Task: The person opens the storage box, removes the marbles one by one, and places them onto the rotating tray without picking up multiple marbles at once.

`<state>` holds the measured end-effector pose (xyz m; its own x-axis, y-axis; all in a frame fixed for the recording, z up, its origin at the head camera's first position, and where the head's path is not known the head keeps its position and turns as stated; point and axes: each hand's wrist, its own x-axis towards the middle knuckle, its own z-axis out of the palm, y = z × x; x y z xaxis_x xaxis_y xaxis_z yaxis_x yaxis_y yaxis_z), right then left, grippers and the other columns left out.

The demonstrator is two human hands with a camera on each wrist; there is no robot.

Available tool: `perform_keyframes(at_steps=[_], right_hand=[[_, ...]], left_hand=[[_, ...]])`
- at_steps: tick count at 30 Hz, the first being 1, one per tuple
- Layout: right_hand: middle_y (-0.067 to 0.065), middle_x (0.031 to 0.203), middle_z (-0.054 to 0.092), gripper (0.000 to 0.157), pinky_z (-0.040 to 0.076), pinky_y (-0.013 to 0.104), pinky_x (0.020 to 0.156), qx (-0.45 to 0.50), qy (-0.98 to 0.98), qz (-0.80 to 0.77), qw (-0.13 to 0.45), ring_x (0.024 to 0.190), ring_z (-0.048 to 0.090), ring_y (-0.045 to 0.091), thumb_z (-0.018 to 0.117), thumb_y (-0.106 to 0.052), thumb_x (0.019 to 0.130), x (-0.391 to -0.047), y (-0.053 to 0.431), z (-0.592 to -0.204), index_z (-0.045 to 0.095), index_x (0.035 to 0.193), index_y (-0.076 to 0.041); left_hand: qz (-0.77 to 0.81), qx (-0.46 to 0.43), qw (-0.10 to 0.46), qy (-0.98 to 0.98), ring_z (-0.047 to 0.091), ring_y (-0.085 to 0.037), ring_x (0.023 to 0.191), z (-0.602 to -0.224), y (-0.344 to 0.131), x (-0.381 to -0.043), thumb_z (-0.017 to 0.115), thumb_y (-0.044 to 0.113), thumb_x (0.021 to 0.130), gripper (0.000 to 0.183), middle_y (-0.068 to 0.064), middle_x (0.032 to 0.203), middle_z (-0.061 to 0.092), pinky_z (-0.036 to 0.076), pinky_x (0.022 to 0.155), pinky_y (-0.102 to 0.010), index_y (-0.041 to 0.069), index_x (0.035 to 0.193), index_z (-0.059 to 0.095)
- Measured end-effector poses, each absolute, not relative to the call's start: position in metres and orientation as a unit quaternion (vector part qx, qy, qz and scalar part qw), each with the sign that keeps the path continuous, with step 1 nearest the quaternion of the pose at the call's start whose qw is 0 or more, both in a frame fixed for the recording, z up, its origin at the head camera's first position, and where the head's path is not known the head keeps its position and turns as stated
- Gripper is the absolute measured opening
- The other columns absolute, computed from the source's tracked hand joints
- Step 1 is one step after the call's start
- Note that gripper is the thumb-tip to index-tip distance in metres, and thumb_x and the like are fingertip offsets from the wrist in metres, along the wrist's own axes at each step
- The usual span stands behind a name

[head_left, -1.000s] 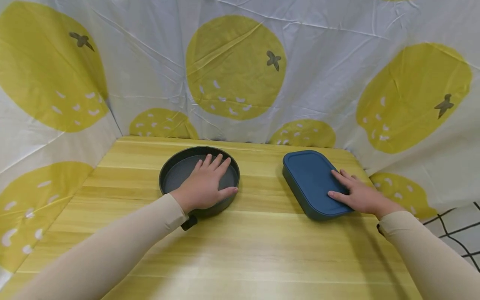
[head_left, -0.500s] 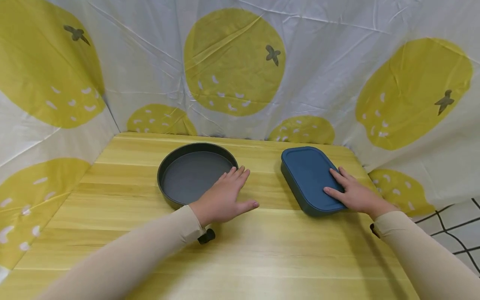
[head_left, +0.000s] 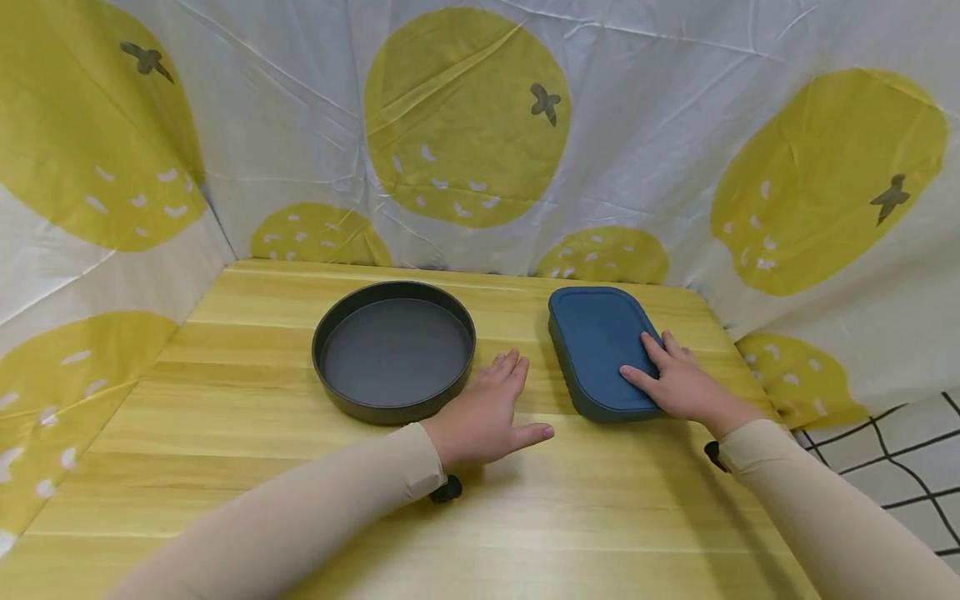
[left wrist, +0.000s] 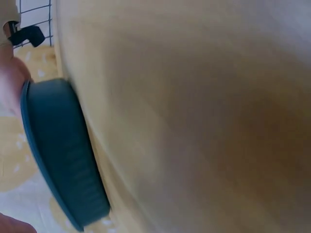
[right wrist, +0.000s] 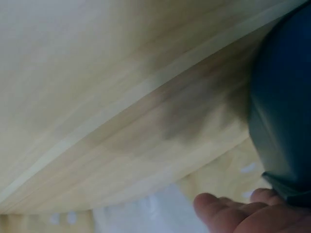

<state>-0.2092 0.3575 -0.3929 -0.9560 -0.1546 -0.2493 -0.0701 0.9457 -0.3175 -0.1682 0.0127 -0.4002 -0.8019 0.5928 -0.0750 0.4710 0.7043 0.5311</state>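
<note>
A blue lidded food container point(head_left: 600, 342) sits on the right side of the table. My right hand point(head_left: 678, 379) lies along its right edge, fingers and thumb extended over the lid. In the right wrist view, fingertips point(right wrist: 218, 211) show close by the container's side point(right wrist: 282, 102). To the left is a round dark grey pan point(head_left: 397, 354), with nothing inside. My left hand point(head_left: 487, 417) is held out at the pan's lower right, fingers straight and thumb spread, between pan and container. The left wrist view shows the container point(left wrist: 63, 150) side-on.
Both things stand on a light wood table point(head_left: 225, 467). A white curtain with yellow fruit prints point(head_left: 468, 117) closes off the back and sides. A white cloth with a black grid point(head_left: 892, 467) hangs at the lower right.
My left hand has moved from over the pan rightward, past its rim. The container has shifted slightly left together with my right hand. The pan has stayed in place.
</note>
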Motion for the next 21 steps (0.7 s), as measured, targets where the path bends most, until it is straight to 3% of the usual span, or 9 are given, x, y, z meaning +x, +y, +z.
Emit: perform_keyframes(at_steps=[11, 21], right_hand=[[0.044, 0.167, -0.005, 0.103, 0.02, 0.082, 0.116, -0.031, 0.981, -0.145, 0.125, 0.148, 0.004, 0.074, 0.038, -0.072, 0.105, -0.211, 0.316, -0.394, 0.007, 0.167, 0.004], [0.044, 0.167, -0.005, 0.102, 0.021, 0.08, 0.118, -0.018, 0.982, -0.151, 0.114, 0.149, 0.006, 0.073, 0.04, -0.069, 0.106, -0.21, 0.289, -0.395, 0.008, 0.166, 0.006]], left_hand=[[0.22, 0.264, 0.132, 0.93, 0.012, -0.034, 0.165, -0.417, 0.038, -0.182, 0.059, 0.07, 0.097, 0.105, -0.016, 0.177, 0.013, 0.016, 0.133, -0.049, 0.003, 0.168, 0.018], [0.249, 0.223, 0.163, 0.928, 0.012, -0.03, 0.166, -0.425, 0.041, -0.195, 0.065, 0.064, 0.097, 0.105, -0.015, 0.177, 0.016, 0.015, 0.134, -0.046, 0.004, 0.169, 0.017]])
